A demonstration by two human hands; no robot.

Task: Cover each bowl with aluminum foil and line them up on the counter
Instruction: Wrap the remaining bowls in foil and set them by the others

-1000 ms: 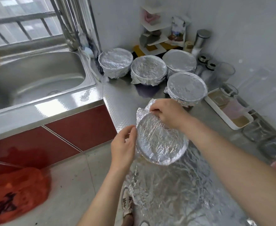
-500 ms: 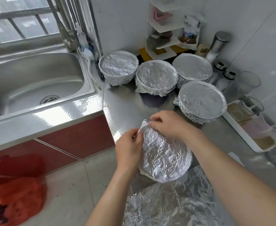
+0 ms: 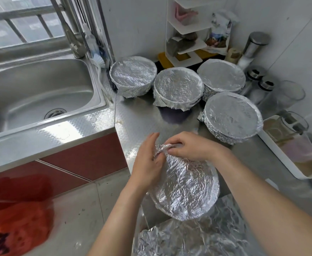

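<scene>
The left hand (image 3: 147,161) presses near-straight fingers against the far rim of a wrapped bowl (image 3: 186,189) at the surface's (image 3: 142,117) near edge. The right hand (image 3: 188,146) pinches the foil (image 3: 163,147) there with curled fingers. Four covered bowls (image 3: 178,87) cluster behind, beside the sink (image 3: 31,93).

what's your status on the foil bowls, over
Left hand pressing fifth bowl side, right hand pinching foil edge at rim. Bowl not yet in line. Four covered bowls stand apart beyond; loose foil sheet lies nearer me.
</scene>
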